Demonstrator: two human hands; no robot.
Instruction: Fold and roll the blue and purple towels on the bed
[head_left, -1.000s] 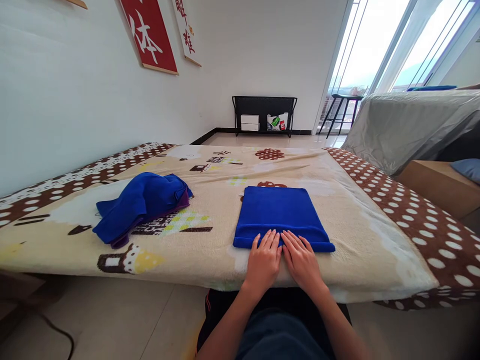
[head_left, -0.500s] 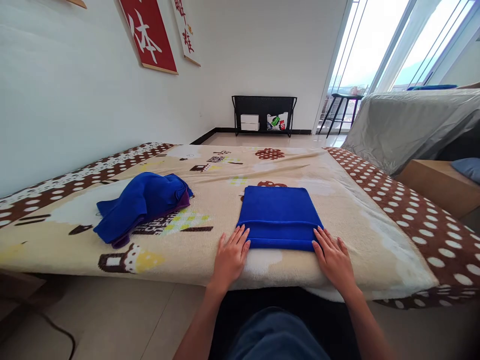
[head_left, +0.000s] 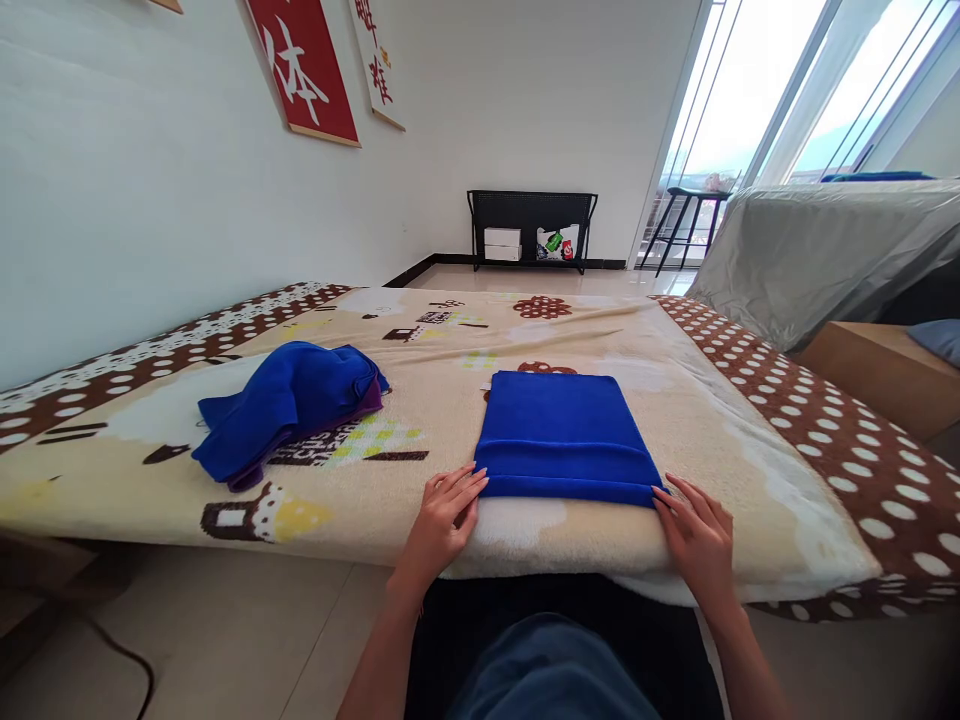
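Observation:
A blue cloth [head_left: 559, 410] lies folded into a flat, near-square shape by the bed's front edge, a narrow folded band along its near side. My left hand [head_left: 444, 515] is at the near left corner, fingertips closed on the end of that band. At the near right corner, my right hand [head_left: 696, 525] pinches the band's other end between thumb and fingers. Off to the left, apart from both hands, sits a crumpled heap of blue cloth [head_left: 289, 400] with some purple fabric [head_left: 367, 398] showing beneath it.
A cream patterned blanket [head_left: 420, 400] with brown dotted borders covers the bed. Beyond it stands a black rack [head_left: 532, 215] by the wall. On the right are a sheet-covered piece of furniture [head_left: 817, 240] and a brown box [head_left: 862, 370]. A cable [head_left: 124, 650] lies on the floor at left.
My hands have moved apart, from lying on the near band to its two corners, where the fingers now grip. The near edge of the folded cloth reaches further right than before.

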